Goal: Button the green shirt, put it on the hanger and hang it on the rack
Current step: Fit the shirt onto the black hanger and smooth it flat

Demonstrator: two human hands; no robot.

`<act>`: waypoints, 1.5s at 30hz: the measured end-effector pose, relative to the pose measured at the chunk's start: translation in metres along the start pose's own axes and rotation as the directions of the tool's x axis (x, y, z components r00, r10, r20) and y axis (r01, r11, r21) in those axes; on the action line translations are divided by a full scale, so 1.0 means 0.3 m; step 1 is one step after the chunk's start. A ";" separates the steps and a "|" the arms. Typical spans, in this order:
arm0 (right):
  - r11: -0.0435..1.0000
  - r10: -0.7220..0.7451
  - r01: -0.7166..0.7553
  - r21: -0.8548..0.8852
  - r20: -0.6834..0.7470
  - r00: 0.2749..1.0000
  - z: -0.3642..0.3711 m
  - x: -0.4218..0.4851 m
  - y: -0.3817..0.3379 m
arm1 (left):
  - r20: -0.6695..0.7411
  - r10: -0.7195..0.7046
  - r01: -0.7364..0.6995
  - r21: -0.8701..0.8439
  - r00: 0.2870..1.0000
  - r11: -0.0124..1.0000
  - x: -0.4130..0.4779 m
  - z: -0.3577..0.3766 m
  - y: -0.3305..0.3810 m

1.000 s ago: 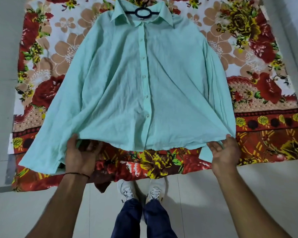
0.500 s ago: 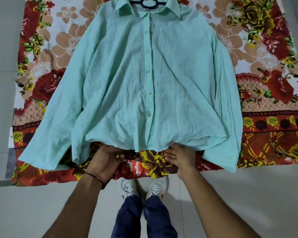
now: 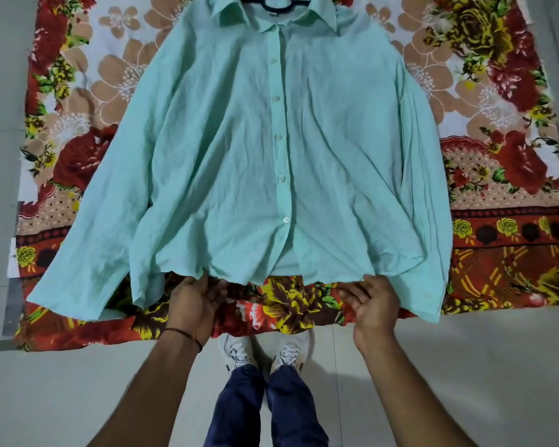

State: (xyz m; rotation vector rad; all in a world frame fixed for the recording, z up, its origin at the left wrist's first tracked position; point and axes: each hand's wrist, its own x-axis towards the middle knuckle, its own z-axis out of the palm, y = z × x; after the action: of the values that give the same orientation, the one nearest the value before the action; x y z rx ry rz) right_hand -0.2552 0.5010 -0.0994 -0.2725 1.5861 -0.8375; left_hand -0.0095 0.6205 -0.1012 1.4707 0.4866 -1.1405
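While left grip (image 3: pixel 194 303), right grip (image 3: pixel 373 304) hold shirt hem (image 3: pixel 320 272)

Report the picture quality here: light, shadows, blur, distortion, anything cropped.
Head view: the light is soft and even, with no glare on the shirt. Head view: only a faint shadow sits under its hem. Head view: detail is slightly soft throughout, though the buttons stay readable. Head view: the wide-angle lens bows the cloth's edges, and the top edge cuts off the hanger.
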 end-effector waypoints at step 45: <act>0.817 0.273 -0.005 -0.576 0.380 0.884 0.167 -0.126 0.060 | 0.098 -0.425 0.325 0.499 0.900 0.803 -0.111 0.072 -0.004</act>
State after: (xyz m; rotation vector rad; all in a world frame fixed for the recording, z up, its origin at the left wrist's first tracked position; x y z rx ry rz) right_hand -0.1952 0.5190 -0.0812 -0.7103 1.3516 -0.1363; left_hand -0.0334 0.6108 -0.0708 1.6873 0.3787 -1.8143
